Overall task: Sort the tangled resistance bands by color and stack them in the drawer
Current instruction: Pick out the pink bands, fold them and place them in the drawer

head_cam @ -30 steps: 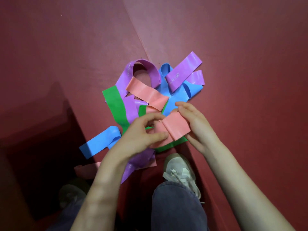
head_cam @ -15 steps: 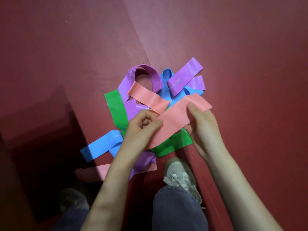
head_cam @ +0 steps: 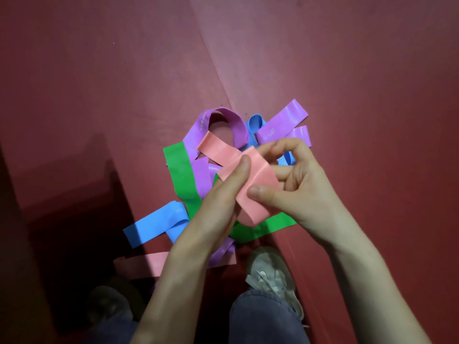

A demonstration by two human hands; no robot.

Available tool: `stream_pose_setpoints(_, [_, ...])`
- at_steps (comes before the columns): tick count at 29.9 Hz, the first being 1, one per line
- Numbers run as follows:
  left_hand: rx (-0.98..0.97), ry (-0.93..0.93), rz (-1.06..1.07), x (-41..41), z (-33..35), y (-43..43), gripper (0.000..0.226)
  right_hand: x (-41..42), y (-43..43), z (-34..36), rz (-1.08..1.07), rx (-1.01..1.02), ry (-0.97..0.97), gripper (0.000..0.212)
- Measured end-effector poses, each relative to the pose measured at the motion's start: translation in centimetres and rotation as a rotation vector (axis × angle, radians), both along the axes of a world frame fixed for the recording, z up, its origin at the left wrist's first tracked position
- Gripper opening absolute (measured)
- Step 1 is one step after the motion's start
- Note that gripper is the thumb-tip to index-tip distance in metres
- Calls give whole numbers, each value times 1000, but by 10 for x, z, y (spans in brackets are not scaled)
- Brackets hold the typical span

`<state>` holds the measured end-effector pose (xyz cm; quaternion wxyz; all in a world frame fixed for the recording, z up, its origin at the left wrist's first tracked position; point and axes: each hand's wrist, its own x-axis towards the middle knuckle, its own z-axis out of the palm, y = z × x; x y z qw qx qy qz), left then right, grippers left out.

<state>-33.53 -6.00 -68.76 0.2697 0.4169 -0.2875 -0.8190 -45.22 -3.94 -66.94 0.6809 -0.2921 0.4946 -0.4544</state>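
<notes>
A tangle of flat resistance bands lies on the red mat (head_cam: 347, 70). Both hands hold one pink band (head_cam: 255, 184) folded above the pile. My left hand (head_cam: 218, 204) presses it from the left, and my right hand (head_cam: 298, 184) pinches it with thumb and fingers. Another pink band (head_cam: 218, 151) lies beneath it. Purple bands (head_cam: 231, 120) loop at the top and reach right (head_cam: 283, 122). A green band (head_cam: 180, 172) runs down the left, with a green stretch (head_cam: 263, 227) under my hands. A blue band (head_cam: 156, 222) sticks out at lower left. No drawer is in view.
A pale pink band (head_cam: 141, 264) lies in shadow near my legs. My grey shoe (head_cam: 273, 271) stands just below the pile. A dark recessed area (head_cam: 62, 232) sits at lower left. A seam (head_cam: 216, 70) in the mat runs diagonally from the top towards the pile.
The pink band was stretched out long between my hands half a second ago; it is now folded short, and both hands have come together and risen over the pile.
</notes>
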Motion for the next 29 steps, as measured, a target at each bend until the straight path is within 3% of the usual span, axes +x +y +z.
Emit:
stream_pose_setpoints(4, [-21, -48, 86, 6, -8, 1, 40, 6, 16, -23, 44, 114, 21, 42])
stream_pose_setpoints(6, [-40, -15, 139, 10, -6, -1, 41, 6, 29, -39, 173, 120, 140, 42])
stream_pose_setpoints(8, [-73, 22, 172, 14, 0, -8, 43, 4, 41, -51, 363, 114, 317, 29])
stream_pose_setpoints(14, [-199, 93, 277, 27, 12, -23, 40, -9, 59, -77, 610, 253, 465, 26])
stream_pose_setpoints(18, [-175, 46, 323, 35, 3, -20, 34, -10, 44, -99, 779, 345, 934, 38])
stream_pose_setpoints(20, [-134, -4, 315, 39, -7, -21, 34, -5, 24, -99, 704, 277, 1183, 33])
stream_pose_setpoints(21, [-95, -30, 298, 40, -13, -22, 41, 1, 10, -98, 583, 236, 1211, 33])
stream_pose_setpoints(23, [18, -116, 242, 40, -29, -26, 51, 14, -18, -100, 357, 129, 1149, 33])
stream_pose_setpoints(24, [79, -184, 255, 39, -43, -31, 37, 20, -32, -104, 310, 67, 1123, 33])
stream_pose_setpoints(25, [135, -241, 254, 40, -50, -29, 31, 27, -46, -110, 309, 11, 1104, 32])
stream_pose_setpoints(29, [275, -384, 254, 49, -71, -15, 44, 54, -88, -134, 327, -21, 1025, 31])
